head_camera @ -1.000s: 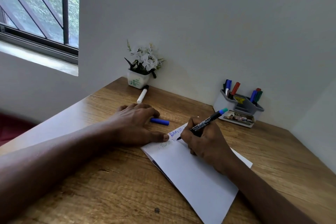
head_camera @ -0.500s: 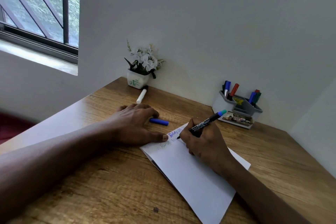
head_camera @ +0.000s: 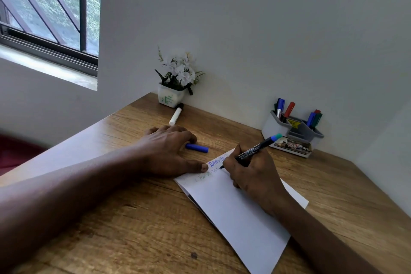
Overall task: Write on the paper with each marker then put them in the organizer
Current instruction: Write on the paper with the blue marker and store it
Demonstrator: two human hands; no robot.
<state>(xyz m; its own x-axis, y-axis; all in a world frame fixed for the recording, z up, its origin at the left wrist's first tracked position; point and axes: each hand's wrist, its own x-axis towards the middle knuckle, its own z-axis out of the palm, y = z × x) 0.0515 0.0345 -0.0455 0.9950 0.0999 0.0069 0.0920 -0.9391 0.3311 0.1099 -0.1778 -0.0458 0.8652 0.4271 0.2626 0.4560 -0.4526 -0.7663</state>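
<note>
A white sheet of paper (head_camera: 240,213) lies on the wooden desk (head_camera: 133,229), with blue and faint green writing at its far end. My right hand (head_camera: 253,176) grips a black marker (head_camera: 255,150) with a blue-green end, its tip touching the paper. My left hand (head_camera: 171,151) rests flat on the desk, its thumb pressing the paper's far left corner. A blue cap (head_camera: 196,147) lies by the left fingers. A white marker (head_camera: 176,114) lies near the wall. The grey organizer (head_camera: 293,133) at the back right holds several markers.
A small white pot of white flowers (head_camera: 174,82) stands against the wall behind the white marker. A window is at the upper left. Walls close the desk at the back and on the right.
The marker tip has shifted slightly along the second line of writing. My left hand stays where it was on the paper's corner.
</note>
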